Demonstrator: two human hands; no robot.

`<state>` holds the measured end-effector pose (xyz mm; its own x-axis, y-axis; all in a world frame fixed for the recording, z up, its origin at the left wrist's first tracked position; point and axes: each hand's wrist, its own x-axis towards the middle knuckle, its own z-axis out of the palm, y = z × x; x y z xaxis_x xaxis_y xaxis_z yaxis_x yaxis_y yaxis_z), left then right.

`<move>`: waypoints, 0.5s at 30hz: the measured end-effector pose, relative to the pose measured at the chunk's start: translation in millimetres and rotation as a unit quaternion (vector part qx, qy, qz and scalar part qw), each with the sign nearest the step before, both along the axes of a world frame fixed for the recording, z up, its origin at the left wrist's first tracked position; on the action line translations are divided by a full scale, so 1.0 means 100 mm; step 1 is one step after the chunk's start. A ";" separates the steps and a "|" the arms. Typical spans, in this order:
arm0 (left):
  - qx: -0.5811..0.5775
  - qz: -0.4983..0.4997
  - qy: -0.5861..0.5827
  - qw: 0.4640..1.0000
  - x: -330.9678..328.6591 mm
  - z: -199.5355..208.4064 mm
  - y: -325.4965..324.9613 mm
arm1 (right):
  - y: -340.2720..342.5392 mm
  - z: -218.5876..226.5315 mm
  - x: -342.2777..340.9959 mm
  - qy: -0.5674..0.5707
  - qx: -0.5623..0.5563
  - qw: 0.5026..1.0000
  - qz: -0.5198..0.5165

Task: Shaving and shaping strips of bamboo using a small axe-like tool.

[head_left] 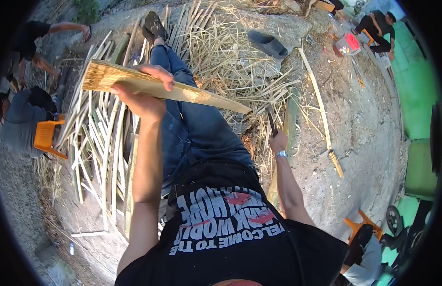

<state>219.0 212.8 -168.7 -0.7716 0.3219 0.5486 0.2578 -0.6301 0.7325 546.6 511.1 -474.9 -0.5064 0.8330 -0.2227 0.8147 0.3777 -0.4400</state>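
My left hand (pixel 144 93) is closed around a wide split bamboo piece (pixel 195 94), thumb and fingers on opposite sides. The piece lies across above my legs, its broad rough-fibred end at the left and its narrower tip toward the right. In my right hand (pixel 278 141), lower and to the right, is a dark narrow blade-like tool (pixel 271 119), pointing away from me. Its far end is near the bamboo's narrow tip; whether they touch I cannot tell. A green bamboo length (pixel 292 114) lies just beyond that hand.
Split bamboo strips (pixel 106 143) are heaped left of my legs. Shavings (pixel 221 47) cover the ground ahead, near a dark slipper (pixel 268 44). A long strip (pixel 317 90) lies at right. Other people sit around, one by an orange chair (pixel 49 137); a red-lidded bucket (pixel 347 44) stands far right.
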 end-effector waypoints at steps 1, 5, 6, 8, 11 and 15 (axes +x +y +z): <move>-0.002 -0.002 -0.033 0.999 -0.02 -0.06 -0.06 | 0.00 0.00 0.10 -0.009 0.002 1.000 0.006; 0.031 0.002 -0.029 0.999 -0.17 -0.22 -0.35 | -0.24 0.22 0.25 0.035 0.128 0.990 0.042; 0.046 0.016 -0.051 0.998 -0.20 -0.27 -0.43 | -0.23 0.28 0.11 0.013 0.136 0.990 0.030; 0.041 0.032 -0.058 0.997 -0.28 -0.38 -0.54 | -0.25 0.41 -0.12 -0.009 0.153 0.984 0.088; 0.059 0.116 -0.091 0.987 -0.29 -0.46 -0.62 | -0.34 0.62 -0.59 -0.018 0.164 0.978 0.127; 0.015 0.125 -0.057 0.990 -0.15 -0.43 -0.59 | -0.44 1.00 -1.10 0.126 0.206 0.941 0.238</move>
